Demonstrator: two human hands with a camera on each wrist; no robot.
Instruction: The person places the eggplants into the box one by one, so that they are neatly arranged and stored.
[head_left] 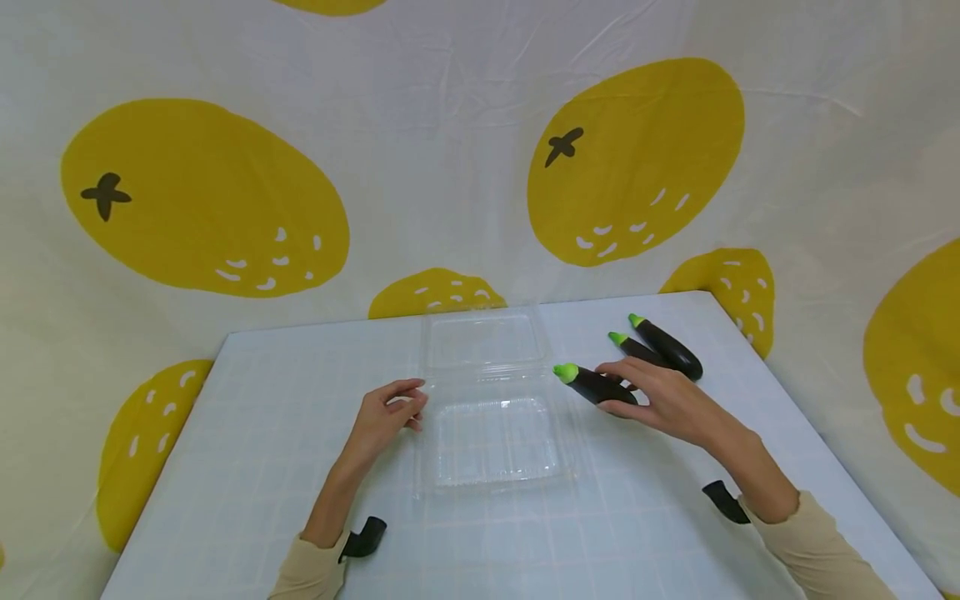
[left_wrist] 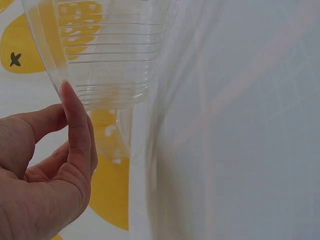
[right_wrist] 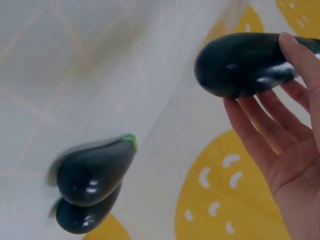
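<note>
A clear plastic clamshell box (head_left: 495,487) lies unfolded on the table, its lid (head_left: 483,342) laid back toward the wall. My left hand (head_left: 384,417) is at the box's left side, thumb and fingers pinching the rim (left_wrist: 50,62). In my right hand (head_left: 663,398) is a dark eggplant (head_left: 592,385) with a green stem end, held between thumb and fingers beside the box's right side. The right wrist view shows this eggplant's rounded end (right_wrist: 225,65) pointing away from the palm. Two more eggplants, one long (head_left: 667,346) and one partly hidden (head_left: 636,348), lie beyond the right hand.
The table (head_left: 300,450) has a pale checked cover. A white cloth with large yellow fruit prints (head_left: 450,167) hangs behind it and at its sides. Black wrist mounts (head_left: 365,537) stick out from both sleeves.
</note>
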